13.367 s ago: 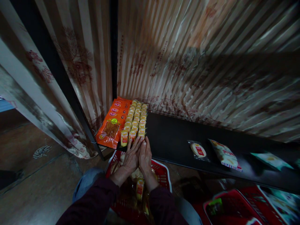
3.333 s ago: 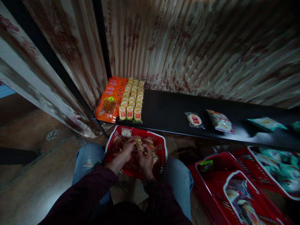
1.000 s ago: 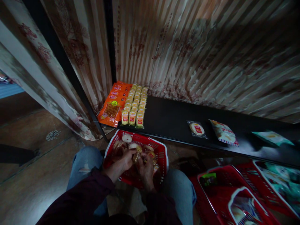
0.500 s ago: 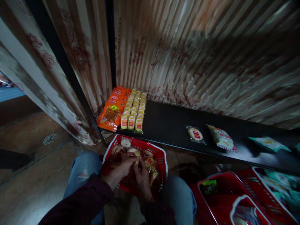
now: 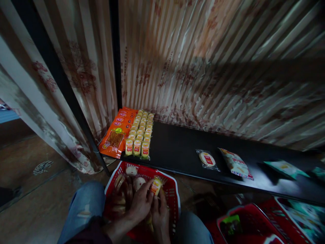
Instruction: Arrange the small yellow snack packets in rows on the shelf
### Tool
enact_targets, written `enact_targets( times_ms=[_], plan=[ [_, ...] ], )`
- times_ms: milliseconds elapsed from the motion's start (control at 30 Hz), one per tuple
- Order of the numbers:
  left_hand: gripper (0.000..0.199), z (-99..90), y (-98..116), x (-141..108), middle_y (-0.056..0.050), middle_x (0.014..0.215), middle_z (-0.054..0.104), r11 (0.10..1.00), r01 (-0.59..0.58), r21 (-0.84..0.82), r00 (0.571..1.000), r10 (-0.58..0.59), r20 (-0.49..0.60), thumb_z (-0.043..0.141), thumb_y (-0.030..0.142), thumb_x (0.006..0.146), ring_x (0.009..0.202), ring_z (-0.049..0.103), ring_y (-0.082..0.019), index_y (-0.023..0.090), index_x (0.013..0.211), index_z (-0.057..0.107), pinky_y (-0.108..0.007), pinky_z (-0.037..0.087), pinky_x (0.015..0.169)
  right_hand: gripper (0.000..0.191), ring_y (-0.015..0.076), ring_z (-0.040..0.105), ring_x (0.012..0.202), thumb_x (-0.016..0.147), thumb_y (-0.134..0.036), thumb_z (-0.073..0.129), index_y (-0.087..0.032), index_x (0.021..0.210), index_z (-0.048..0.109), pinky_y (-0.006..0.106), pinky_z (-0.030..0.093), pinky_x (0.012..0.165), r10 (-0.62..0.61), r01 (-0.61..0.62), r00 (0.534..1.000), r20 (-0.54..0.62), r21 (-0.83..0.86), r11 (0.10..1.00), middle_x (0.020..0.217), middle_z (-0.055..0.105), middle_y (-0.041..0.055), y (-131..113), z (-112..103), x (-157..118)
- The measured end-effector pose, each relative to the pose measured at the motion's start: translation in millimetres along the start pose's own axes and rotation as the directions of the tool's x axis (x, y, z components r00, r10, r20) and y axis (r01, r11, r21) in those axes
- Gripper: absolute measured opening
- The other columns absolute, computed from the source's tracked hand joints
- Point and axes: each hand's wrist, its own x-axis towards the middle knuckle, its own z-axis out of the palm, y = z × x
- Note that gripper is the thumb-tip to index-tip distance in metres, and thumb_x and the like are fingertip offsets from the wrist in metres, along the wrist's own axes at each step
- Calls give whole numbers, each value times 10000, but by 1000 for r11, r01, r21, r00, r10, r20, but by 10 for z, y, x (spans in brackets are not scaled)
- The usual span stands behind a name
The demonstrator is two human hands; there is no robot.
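Between my hands, above the red basket (image 5: 173,193), is a small yellow packaged cake (image 5: 156,186) with its printed front facing up. My left hand (image 5: 142,203) pinches it from the left side. The fingers of my right hand (image 5: 160,213) are closed against its lower edge. Round pale packaged pastries (image 5: 139,183) and other wrapped pieces lie in the basket, partly hidden by my hands. On the black shelf (image 5: 175,145), rows of matching yellow cakes (image 5: 137,146) stand beside orange snack bags (image 5: 114,137).
Further right on the shelf lie a round wrapped pastry (image 5: 208,159), a white-and-red bag (image 5: 236,162) and a teal packet (image 5: 286,168). More red baskets (image 5: 250,220) stand on the floor at lower right. A patterned curtain (image 5: 157,67) hangs behind the shelf; a black post (image 5: 116,61) is at left.
My hands have shifted slightly right and lower, and the yellow cake between them now shows its printed front. The camera view has tilted up a little, so the shelf sits lower.
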Motion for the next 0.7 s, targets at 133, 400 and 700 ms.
enact_targets(
  times_ms=[133,400,700],
  plan=[
    [454,22,237,32,-105,1277,604,997,-35,71,999,35,-12,538,201,811,1157,552,-251,197,1264,563,-333,364,1025,592,302,607,1134,836,-597,483,-158,1217,597,419,509,907,-25,27,999,-22,60,998,1247,635,157,-333,-156,148],
    [304,74,665,366,-96,1097,639,984,-176,12,982,177,-68,550,175,802,1022,577,-243,194,1103,587,-332,405,936,493,261,634,1062,819,-505,531,-174,1174,616,370,512,868,-82,77,996,30,128,989,1162,681,122,-832,-306,657],
    [416,200,860,623,-98,1161,565,976,-219,13,964,219,-154,454,2,729,1121,509,-232,203,1064,595,-340,346,1047,485,239,637,1034,803,-438,540,-154,1195,572,401,484,930,-88,68,994,70,250,966,1149,674,125,-907,-210,1172]
  ],
)
